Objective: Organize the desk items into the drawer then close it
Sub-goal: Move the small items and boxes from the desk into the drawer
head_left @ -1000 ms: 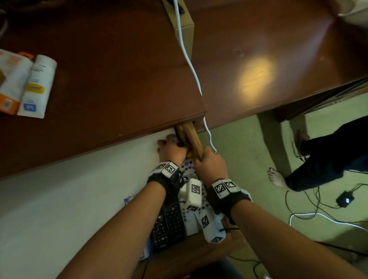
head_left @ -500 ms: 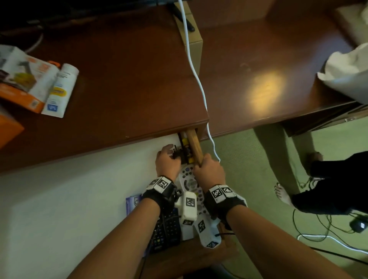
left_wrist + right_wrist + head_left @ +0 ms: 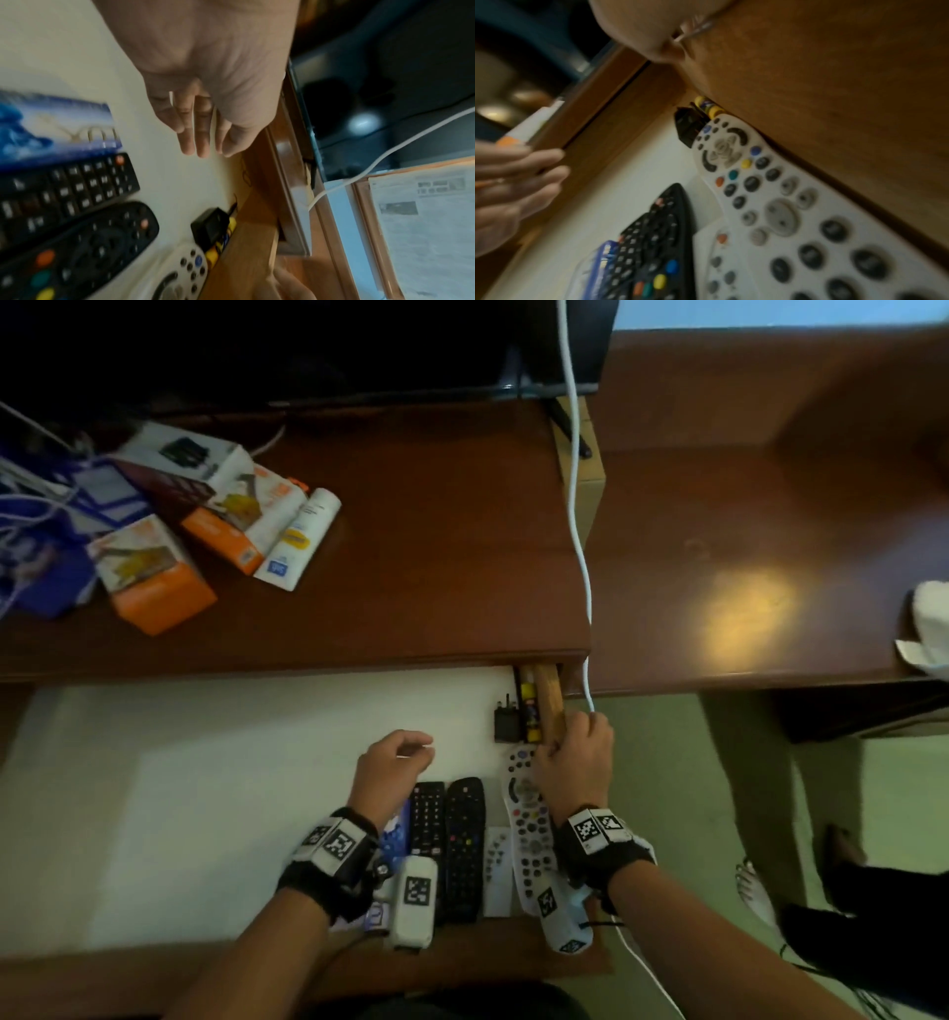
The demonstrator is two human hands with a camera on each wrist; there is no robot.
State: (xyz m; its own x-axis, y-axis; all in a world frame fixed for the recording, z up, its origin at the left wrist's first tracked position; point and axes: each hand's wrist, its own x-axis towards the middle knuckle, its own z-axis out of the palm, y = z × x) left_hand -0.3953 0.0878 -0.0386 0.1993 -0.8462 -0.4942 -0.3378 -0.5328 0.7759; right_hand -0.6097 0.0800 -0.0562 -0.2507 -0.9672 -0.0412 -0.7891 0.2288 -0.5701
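Since half a sec ago the left hand [image 3: 393,770] has let go of the black charger plug [image 3: 503,725] and drifted out to the left over the bare white drawer floor [image 3: 205,788]; fingers loose and relaxed, holding nothing, nothing touching it. Charger now sits in the drawer's far right corner, just beside a couple of yellow batteries [image 3: 529,711] that lie against the wooden side wall [image 3: 548,706]. Right hand [image 3: 575,762] hasn't moved off that wall, fingers curled over its top edge, gripping it. Nearer the front, a row of remotes: two black remotes [image 3: 447,834], a small white one, then the big white remote [image 3: 526,819] w/ its top touching the charger/battery corner. Looks like that corner is sorted, so prob. next is more stuff off the desk: orange boxes [image 3: 154,577] and a white tube [image 3: 303,541] lie up on the desktop [image 3: 436,557], well apart from the drawer. Drawer's wide open, not closing yet I'd guess.
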